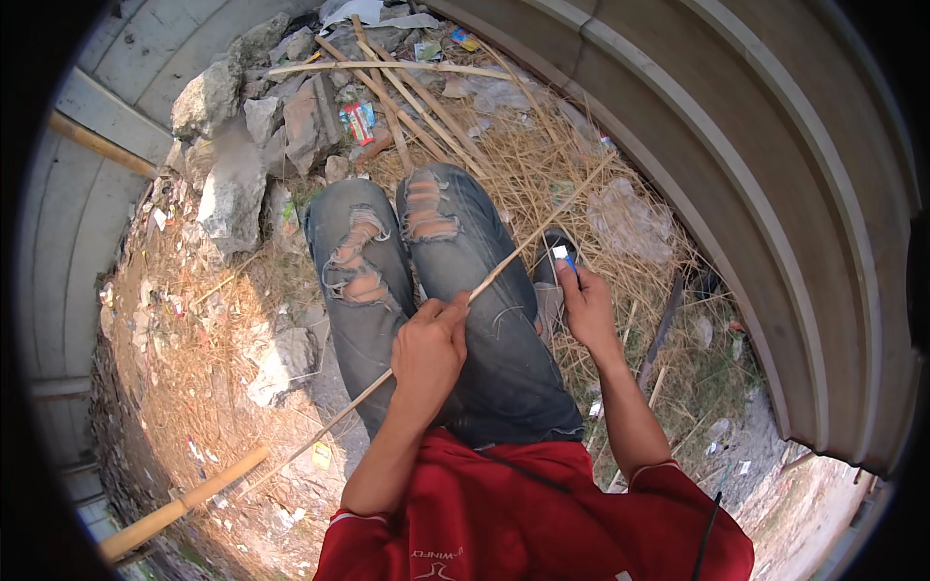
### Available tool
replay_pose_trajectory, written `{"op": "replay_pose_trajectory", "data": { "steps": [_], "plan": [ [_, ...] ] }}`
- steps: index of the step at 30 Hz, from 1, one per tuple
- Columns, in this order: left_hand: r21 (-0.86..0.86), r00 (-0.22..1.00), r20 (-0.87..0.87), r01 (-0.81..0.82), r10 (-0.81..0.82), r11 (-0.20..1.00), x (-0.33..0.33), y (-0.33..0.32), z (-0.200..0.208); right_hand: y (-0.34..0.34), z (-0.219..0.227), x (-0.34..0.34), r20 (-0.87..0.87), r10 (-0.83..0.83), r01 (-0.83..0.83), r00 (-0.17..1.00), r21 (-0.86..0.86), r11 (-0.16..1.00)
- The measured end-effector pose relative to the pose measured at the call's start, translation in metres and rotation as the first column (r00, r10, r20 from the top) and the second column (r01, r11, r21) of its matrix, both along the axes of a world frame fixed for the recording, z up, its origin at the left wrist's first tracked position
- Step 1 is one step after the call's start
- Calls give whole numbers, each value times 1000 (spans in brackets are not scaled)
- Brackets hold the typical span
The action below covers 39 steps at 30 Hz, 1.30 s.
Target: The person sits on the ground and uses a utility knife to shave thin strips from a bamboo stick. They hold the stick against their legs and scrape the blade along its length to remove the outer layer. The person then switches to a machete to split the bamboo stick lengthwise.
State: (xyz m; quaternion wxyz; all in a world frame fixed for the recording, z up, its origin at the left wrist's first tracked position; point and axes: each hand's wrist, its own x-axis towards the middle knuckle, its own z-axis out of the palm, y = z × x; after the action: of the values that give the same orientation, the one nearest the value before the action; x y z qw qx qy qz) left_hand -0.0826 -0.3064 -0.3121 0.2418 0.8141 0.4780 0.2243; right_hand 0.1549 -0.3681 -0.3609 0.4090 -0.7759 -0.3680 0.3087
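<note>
Across my lap runs a long, thin pale bamboo strip [528,237], slanting from the lower left up to the far right. My left hand [428,347] is wrapped round its middle, just above my torn jeans [363,320]. Beyond my right knee, my right hand [587,302] grips a small blue tool [569,259] with a bright, shiny end. The tool's exact kind is hard to make out, since the fingers cover most of it. It is close to the strip but appears apart from it. A dark shoe [554,239] shows behind the tool.
Broken concrete chunks [232,198] lie at the far left. Several bamboo poles [417,107] are strewn ahead over straw [528,126] and litter. A curved ribbed metal sheet [736,165] walls the right side. A thicker bamboo pole [184,505] juts in at lower left.
</note>
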Motion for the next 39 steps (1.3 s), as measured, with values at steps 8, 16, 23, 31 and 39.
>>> {"op": "replay_pose_trajectory", "data": {
  "steps": [8, 16, 23, 31, 39],
  "plan": [
    [-5, 996, -92, -2, 1, 1000, 0, 0, 2, 28, 13, -31, 90, 73, -77, 993, 36, 996],
    [-20, 996, -88, -22, 20, 1000, -3, -1, -1, 32, 14, -36, -28, 137, -137, 990, -6, 991],
    [30, 999, -35, -9, 11, 1000, -8, 0, -9, 21, -16, -30, -447, 195, -209, 873, 19, 978],
    [17, 1000, -12, 5, -5, 1000, -3, 2, -3, 24, 6, -29, -638, 152, -229, 755, -39, 973],
    [25, 999, -4, 50, -50, 998, -7, 0, -2, 20, 6, -49, -221, 36, 21, 974, 248, 969]
  ]
}}
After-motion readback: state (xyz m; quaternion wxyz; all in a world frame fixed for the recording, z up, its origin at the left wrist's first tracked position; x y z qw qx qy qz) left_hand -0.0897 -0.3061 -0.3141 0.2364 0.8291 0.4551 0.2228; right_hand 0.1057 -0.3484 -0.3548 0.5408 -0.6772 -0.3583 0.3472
